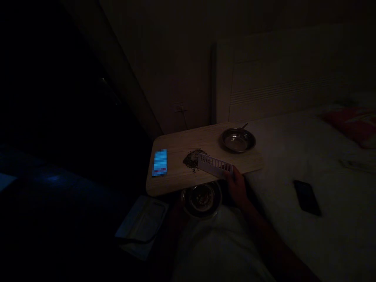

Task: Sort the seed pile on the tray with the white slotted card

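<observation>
My right hand (235,182) is closed on one end of a white slotted plastic tray (214,166). The tray's far end is at the right side of a pile of small dark grains, perhaps seeds (192,158), on a light wooden table (176,180). Just below the table's near edge is a round metal bowl (217,207) with some bits inside. My left hand (182,211), very dim, grips the bowl's left rim; its fingers are mostly lost in shadow.
A phone with a lit, blurred screen (160,162) lies on the table's left end. At its back right stands a shiny metal bowl (238,141) with a utensil handle sticking out. Right of the table, a dark phone (307,197) rests on the bed (282,164). A pale bag (142,223) is lower left.
</observation>
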`<action>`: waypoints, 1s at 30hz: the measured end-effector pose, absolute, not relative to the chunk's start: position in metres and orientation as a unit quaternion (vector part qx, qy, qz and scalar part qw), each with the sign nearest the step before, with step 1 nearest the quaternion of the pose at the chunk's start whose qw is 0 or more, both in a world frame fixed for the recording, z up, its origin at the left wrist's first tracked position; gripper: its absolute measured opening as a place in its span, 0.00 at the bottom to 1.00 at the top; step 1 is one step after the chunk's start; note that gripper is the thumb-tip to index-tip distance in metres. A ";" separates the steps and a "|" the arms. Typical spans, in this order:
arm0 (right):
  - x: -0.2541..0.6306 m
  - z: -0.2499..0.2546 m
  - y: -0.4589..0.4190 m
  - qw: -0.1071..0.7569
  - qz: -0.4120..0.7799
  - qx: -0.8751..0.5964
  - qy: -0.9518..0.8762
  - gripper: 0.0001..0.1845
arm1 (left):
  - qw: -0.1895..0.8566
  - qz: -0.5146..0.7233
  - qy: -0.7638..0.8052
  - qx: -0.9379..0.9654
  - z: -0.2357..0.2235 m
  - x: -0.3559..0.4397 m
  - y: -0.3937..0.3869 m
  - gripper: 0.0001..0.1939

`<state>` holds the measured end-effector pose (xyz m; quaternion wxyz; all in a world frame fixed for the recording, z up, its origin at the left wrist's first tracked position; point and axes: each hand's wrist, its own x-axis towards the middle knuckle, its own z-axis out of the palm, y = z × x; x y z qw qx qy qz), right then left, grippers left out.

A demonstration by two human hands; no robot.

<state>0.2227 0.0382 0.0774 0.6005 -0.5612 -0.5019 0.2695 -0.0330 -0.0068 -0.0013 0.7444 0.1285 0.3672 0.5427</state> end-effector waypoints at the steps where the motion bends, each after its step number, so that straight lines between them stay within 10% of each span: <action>1: 0.223 0.077 0.038 0.599 0.265 -0.561 -0.505 0.17 | 0.740 0.547 0.370 0.130 -0.001 -0.033 -0.007 0.15; 30: 0.221 0.087 0.035 0.581 0.286 -0.528 -0.549 0.15 | 0.757 0.548 0.334 0.124 0.015 -0.026 -0.007 0.16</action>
